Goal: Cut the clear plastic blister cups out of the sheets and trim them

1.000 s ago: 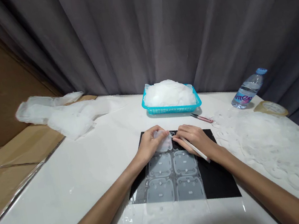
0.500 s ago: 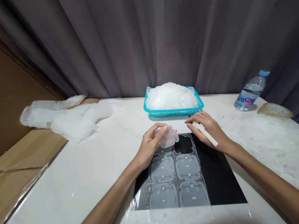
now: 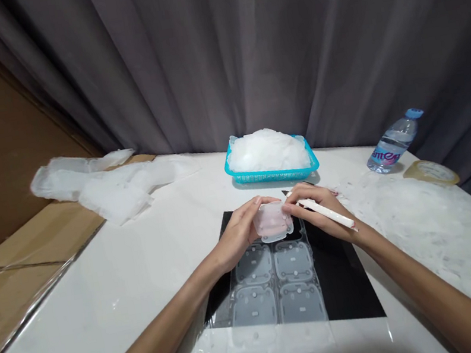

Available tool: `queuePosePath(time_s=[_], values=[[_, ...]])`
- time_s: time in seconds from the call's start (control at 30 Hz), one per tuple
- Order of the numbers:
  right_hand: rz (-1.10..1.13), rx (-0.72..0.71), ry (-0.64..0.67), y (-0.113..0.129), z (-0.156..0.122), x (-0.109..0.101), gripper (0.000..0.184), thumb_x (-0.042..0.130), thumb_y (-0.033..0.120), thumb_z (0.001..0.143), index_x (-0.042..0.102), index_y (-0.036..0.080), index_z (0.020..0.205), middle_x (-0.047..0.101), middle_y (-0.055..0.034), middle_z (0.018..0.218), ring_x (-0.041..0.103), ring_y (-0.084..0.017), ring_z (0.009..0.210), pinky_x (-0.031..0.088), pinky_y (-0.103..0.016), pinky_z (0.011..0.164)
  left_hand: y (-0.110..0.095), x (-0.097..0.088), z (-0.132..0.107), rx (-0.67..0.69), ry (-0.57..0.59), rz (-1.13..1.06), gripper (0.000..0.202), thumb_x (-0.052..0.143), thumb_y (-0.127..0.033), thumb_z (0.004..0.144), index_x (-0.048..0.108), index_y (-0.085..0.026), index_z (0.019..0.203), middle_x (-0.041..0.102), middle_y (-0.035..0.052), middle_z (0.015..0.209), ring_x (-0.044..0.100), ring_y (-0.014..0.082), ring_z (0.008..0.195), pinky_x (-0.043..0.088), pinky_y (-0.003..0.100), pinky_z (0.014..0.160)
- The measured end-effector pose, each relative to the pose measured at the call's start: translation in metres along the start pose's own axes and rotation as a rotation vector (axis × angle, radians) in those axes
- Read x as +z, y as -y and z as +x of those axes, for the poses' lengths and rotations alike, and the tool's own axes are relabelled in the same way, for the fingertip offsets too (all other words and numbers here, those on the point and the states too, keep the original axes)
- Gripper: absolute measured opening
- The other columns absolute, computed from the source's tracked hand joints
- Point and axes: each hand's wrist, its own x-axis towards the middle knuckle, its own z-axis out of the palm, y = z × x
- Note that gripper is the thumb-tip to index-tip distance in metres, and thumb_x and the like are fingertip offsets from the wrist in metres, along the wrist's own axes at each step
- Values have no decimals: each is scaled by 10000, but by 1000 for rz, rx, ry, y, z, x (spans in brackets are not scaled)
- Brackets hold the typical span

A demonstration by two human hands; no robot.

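Observation:
My left hand (image 3: 239, 231) pinches a small clear plastic square piece (image 3: 272, 221) just above the far end of a translucent sheet of moulded squares (image 3: 275, 281). That sheet lies on a black mat (image 3: 347, 278) on the white table. My right hand (image 3: 318, 208) holds a thin white craft knife (image 3: 323, 212) like a pen, and its fingertips touch the right edge of the plastic piece. A turquoise basket (image 3: 273, 174) heaped with the same clear pieces stands just beyond both hands.
A water bottle (image 3: 393, 142) and a roll of tape (image 3: 430, 173) sit at the far right. Clear plastic offcuts (image 3: 427, 216) cover the table's right side. Crumpled plastic bags (image 3: 105, 183) lie at far left on brown cardboard (image 3: 24, 236). A grey curtain hangs behind.
My left hand lifted one square piece off the sheet. My right hand drew away with the knife, then came back to touch the lifted piece.

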Motion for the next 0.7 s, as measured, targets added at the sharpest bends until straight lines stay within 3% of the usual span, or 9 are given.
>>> queuePosePath(time_s=[0.27, 0.7], values=[[86, 59, 25, -13, -1, 4, 263, 666, 412, 970, 699, 223, 790, 699, -33, 896, 635, -213, 878, 466, -351, 862, 1, -4, -1, -100, 124, -197, 583, 596, -667, 951, 716, -165, 1223, 772, 173, 1148, 752, 315, 1052, 581, 439, 929], [87, 68, 28, -17, -2, 3, 264, 657, 451, 965, 700, 226, 834, 697, -37, 895, 635, -221, 871, 474, -352, 852, 6, -8, -1, -157, 156, -272, 723, 493, -768, 939, 651, -162, 1301, 770, 195, 1159, 755, 324, 1060, 588, 430, 906]])
